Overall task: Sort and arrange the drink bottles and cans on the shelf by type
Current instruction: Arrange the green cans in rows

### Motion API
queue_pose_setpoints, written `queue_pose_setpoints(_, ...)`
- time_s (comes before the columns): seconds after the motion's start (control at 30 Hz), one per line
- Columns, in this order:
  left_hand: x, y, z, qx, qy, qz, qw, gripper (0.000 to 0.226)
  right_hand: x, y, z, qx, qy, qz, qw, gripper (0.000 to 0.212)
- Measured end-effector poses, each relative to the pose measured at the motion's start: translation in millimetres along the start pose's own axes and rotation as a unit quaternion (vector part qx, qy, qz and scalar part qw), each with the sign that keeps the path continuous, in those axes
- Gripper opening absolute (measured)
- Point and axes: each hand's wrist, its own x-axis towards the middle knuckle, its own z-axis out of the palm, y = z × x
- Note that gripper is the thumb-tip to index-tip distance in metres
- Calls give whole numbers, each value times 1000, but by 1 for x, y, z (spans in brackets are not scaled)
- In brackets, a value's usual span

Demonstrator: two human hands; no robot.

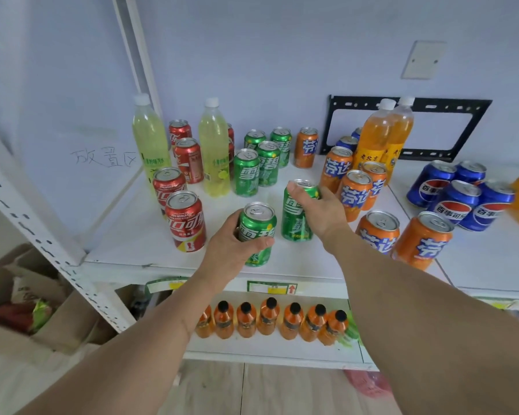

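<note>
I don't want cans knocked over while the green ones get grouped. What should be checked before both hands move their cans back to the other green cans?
1. Left hand grips the near green can: ok.
2. Right hand grips the second green can: ok.
3. Both held cans upright: ok.
4. Free shelf surface in front of the green group: ok.
5. Orange cans close beside the right hand, clearance: not ok.
6. Cans lifted off the shelf or resting on it: cannot tell.
</note>
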Motion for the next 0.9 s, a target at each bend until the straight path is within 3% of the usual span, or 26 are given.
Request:
queue_pose_setpoints(0.2,-3,1,-2,-13,10,-4,1000,82,-18,15,-2,-49,-8,8,999,48)
queue_pose_setpoints(0.4,3,4,-4,20,-17,-5,1000,82,-32,25,-3,-61,-24,-3,998,57)
queue_pose_setpoints(0.47,-1,5,-5,62,-6,-23,998,85,-35,28,-5,-53,-32,-7,998,58)
queue_pose_setpoints(0.53,-13,7,-8,176,26,-42,983,81,-33,32,-7,-39,-41,1,998,58)
queue_pose_setpoints(0.57,-20,8,-10,265,62,-42,961,76,-31,34,-8,-32,-50,9,998,61)
queue_pose_setpoints(0.63,-35,10,-14,455,147,6,878,57,-31,35,-9,-61,-78,30,995,78)
queue_pose_setpoints(0.7,-42,13,-15,562,182,106,800,39,-31,39,-8,-149,-108,56,981,97)
queue_pose_setpoints(0.73,-42,15,-13,587,180,163,773,36,-33,39,-7,-210,-118,67,968,96)
queue_pose_setpoints(0.8,-39,19,-10,613,170,250,730,36,-37,39,-9,-343,-109,70,930,73)
queue_pose_setpoints(0.9,-34,27,-2,629,160,314,693,32,-47,29,-13,-503,-76,14,861,34)
